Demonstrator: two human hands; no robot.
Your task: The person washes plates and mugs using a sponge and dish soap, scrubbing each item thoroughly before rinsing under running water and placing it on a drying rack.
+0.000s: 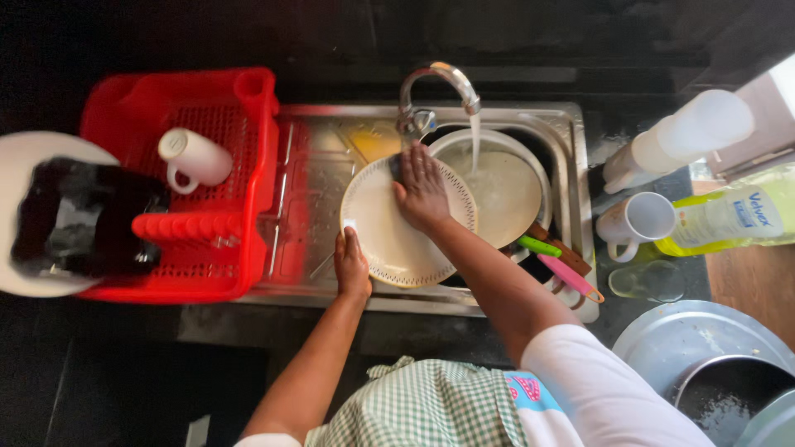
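A round cream plate [383, 240] with a dotted rim is held tilted over the steel sink [563, 124]. My left hand [351, 263] grips its lower left edge. My right hand [422, 192] presses flat on the plate's upper face, fingers together; something dark shows at the fingertips, but I cannot tell what. Behind the plate a large white bowl or pan [507, 190] sits in the basin. Water runs from the curved tap [437, 83] into it.
A red dish rack [248, 165] on the left holds a white mug [194, 157]. A dark object on a white plate [50, 215] lies far left. Green and pink utensil handles [563, 266], a mug [636, 222], a yellow-green bottle [737, 217] and steel lids [704, 348] are right.
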